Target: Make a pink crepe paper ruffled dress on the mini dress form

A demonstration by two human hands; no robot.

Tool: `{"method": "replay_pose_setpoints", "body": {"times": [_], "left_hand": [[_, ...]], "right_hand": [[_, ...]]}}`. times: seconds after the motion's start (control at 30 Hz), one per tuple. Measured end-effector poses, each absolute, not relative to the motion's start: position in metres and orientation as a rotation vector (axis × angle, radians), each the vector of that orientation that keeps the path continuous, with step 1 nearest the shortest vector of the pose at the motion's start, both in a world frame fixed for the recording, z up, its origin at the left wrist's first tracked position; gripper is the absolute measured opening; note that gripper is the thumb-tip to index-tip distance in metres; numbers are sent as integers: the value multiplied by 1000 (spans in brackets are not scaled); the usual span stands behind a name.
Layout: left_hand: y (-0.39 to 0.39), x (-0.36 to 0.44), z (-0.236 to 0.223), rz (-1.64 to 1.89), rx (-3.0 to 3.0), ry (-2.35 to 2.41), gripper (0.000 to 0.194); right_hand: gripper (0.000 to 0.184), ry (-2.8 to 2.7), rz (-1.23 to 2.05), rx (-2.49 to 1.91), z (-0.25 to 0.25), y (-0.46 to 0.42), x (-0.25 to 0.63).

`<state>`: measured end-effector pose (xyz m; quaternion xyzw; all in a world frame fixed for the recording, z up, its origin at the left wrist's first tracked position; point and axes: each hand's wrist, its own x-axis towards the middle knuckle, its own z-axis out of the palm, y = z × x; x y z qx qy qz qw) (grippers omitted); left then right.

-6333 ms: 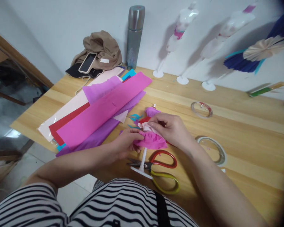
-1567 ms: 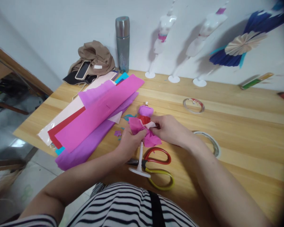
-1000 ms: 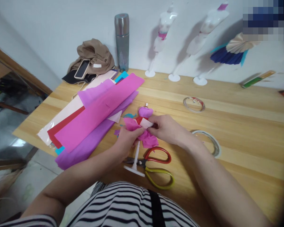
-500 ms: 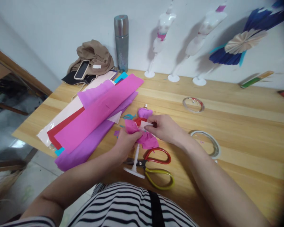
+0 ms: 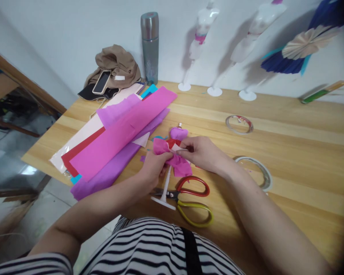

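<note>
A small dress-form mannequin lies tilted toward me on its white stand (image 5: 166,183), with purple crepe paper (image 5: 179,133) and red paper (image 5: 174,143) around its upper part. My left hand (image 5: 154,166) is closed round its middle, the thumb pressing pink crepe paper (image 5: 182,165) against it. Between the thumb and fingers of my right hand (image 5: 202,153) is a small white strip (image 5: 176,147), touching the pink paper; whether it is tape or paper I cannot tell. Just below, scissors (image 5: 195,186) with one red and one yellow handle lie partly behind the stand.
Folded coloured paper sheets (image 5: 126,131) cover the left of the table. Two tape rolls (image 5: 266,177) lie to the right. Along the wall stand a steel flask (image 5: 150,53), several mannequins (image 5: 199,49) and a green-handled tool (image 5: 318,95). A phone (image 5: 102,82) rests by brown cloth (image 5: 117,63).
The white strip has come down closer against the pink paper, and my right fingers are nearer my left thumb. The whole view has shifted slightly.
</note>
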<state>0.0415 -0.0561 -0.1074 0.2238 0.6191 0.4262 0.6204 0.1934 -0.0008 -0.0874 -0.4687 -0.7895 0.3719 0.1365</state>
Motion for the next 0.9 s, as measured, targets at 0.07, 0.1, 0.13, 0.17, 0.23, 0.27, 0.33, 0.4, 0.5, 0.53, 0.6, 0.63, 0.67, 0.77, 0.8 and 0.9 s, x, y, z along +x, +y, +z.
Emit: {"method": "replay_pose_setpoints", "body": {"times": [0.07,0.1,0.13,0.17,0.23,0.27,0.33,0.4,0.5,0.53,0.6,0.63,0.67,0.77,0.8,0.9], "left_hand": [[-57,43,-105,990,493,1425,16],[-58,43,-103,994,480,1431,17],[-58,44,-102,999,466,1433,17],[-58,44,-100,1004,456,1431,18],[-59,45,-97,1009,451,1418,19],[-59,45,-95,1011,455,1408,19],[-58,45,-92,1019,462,1381,19],[-58,45,-90,1028,460,1352,17],[-57,44,-91,1034,467,1345,17],[-57,43,-91,1030,481,1354,18],[-57,42,-94,1023,510,1384,21],[-58,42,-95,1019,524,1397,22],[-58,41,-96,1018,539,1407,22],[-59,40,-99,1031,599,1414,22],[-59,39,-99,1029,620,1414,21],[-60,38,-101,1015,643,1434,20]], "right_hand": [[32,-2300,1072,-1348,-89,-1,193],[32,-2310,1070,-1344,-90,-1,193],[33,-2318,1071,-1339,-90,-1,193],[32,-2321,1073,-1334,-91,0,193],[31,-2321,1083,-1324,-92,0,193],[30,-2324,1084,-1319,-92,0,193],[26,-2333,1084,-1308,-91,0,193],[24,-2333,1086,-1301,-91,0,193],[25,-2321,1095,-1301,-90,-1,193],[25,-2322,1095,-1304,-90,-1,193],[25,-2327,1089,-1306,-90,-1,192],[25,-2329,1084,-1306,-90,-1,191],[26,-2328,1077,-1309,-90,-1,191],[28,-2297,1076,-1315,-91,-1,189],[29,-2283,1078,-1324,-91,-1,188],[29,-2249,1092,-1357,-92,1,188]]}}
